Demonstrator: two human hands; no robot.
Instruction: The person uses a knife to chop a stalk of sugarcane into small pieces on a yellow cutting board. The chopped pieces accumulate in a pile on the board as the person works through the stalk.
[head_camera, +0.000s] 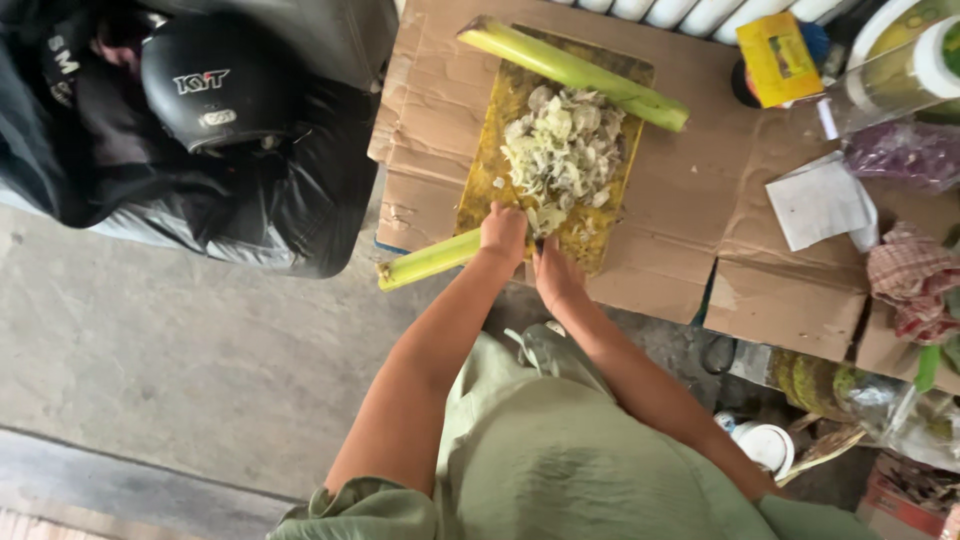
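Both arms reach straight out from the body, nearly parallel, elbows tucked, hands side by side at the near end of the board (490, 170). The left hand (503, 234) is knuckles-up, curled down on the end of a green stalk (428, 261) that lies across the board's near corner and pokes out to the left; the fingers look closed on it, though the hand hides the contact. The right hand (556, 276) sits just beside it, wrist bent, fist closed; whatever it grips is hidden, so I cannot tell what it holds. Just beyond both hands, one heap of pale chopped pieces (560, 150) covers the middle of the board. Count: two stalks, the second stalk (570, 70) lying slantwise across the far end. One board, on flattened cardboard (690, 190). One black helmet (215, 85) off to the left.
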